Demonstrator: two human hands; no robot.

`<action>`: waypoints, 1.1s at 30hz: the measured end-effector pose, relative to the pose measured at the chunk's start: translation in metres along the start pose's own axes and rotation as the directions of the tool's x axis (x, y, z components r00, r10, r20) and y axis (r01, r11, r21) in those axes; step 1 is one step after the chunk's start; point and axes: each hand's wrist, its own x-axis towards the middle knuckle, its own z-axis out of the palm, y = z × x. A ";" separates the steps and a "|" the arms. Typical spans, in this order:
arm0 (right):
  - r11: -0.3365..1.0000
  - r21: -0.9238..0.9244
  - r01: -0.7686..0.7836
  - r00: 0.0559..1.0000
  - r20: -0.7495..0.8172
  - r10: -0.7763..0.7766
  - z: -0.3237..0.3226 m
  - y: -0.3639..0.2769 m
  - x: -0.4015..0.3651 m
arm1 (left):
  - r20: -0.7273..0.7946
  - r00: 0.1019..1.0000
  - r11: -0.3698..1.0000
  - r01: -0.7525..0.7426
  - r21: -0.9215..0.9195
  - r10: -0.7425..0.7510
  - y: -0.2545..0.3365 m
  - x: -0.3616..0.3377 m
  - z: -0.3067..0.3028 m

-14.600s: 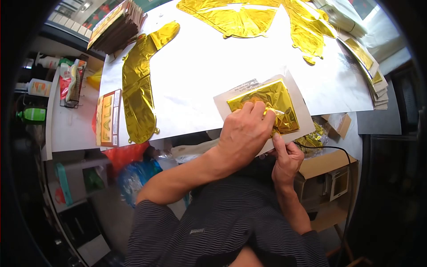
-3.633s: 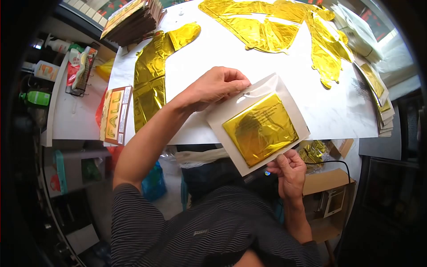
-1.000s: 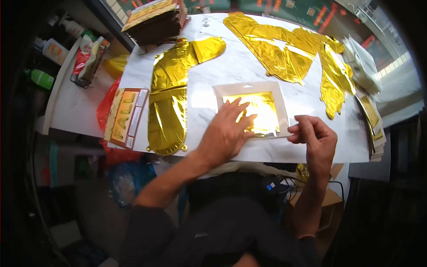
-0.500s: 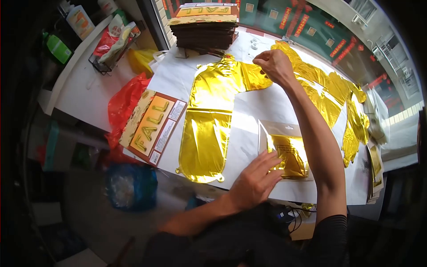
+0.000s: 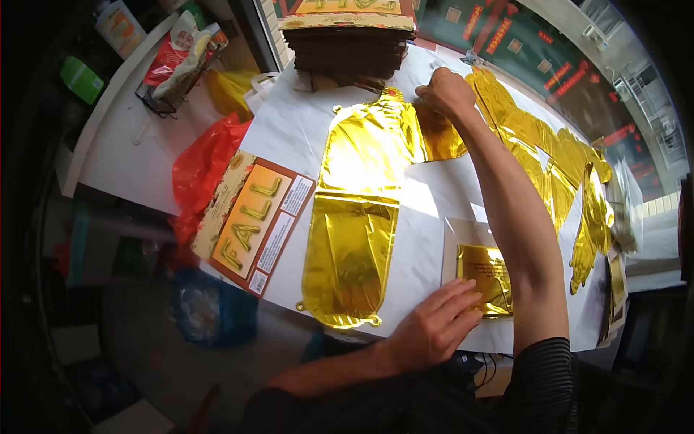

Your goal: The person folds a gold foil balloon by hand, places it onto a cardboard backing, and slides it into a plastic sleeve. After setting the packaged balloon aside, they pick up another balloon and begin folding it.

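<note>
A bare strip of worktop (image 5: pixel 430 202) is left between the long gold balloon (image 5: pixel 358 217) and the forearm of the right hand (image 5: pixel 447 92), stretched from near to far edge. The far edge is blocked by a card stack (image 5: pixel 347 43), the right edge by other balloons (image 5: pixel 557 159).

The right arm stretches out nearly straight, bare from a dark striped sleeve at the upper arm, and runs along the right side of the gold foil balloon (image 5: pixel 358 210). The right hand (image 5: pixel 444 92) sits at the balloon's far end, knuckles up, wrist bent slightly, fingers curled shut on the foil there. The left forearm comes in low from the near side. The left hand (image 5: pixel 434 331) lies palm down just right of the balloon's near end, fingers straight and slightly spread.
</note>
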 end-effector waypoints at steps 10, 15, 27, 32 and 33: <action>0.974 0.072 0.216 0.947 -0.260 -0.191 -0.039 0.044 -0.033 | -0.065 0.996 0.998 0.055 -0.026 -0.057 -0.003 0.000 -0.001; 0.836 0.496 0.234 0.970 -0.172 -0.169 -0.102 0.096 -0.179 | -0.145 0.946 0.928 0.243 -0.283 -0.292 -0.003 -0.013 -0.012; 0.634 0.731 -0.253 0.920 -0.020 0.391 -0.075 0.196 -0.483 | 0.128 0.982 0.952 -0.166 0.257 0.137 0.009 0.049 0.012; 0.735 0.662 -0.150 0.924 -0.170 0.341 -0.057 0.193 -0.496 | 0.338 0.940 0.875 -0.210 0.436 0.057 -0.005 0.075 0.033; 0.778 0.620 -0.102 0.926 -0.227 0.301 -0.054 0.193 -0.495 | 0.349 0.935 0.873 -0.220 0.435 0.061 -0.009 0.076 0.036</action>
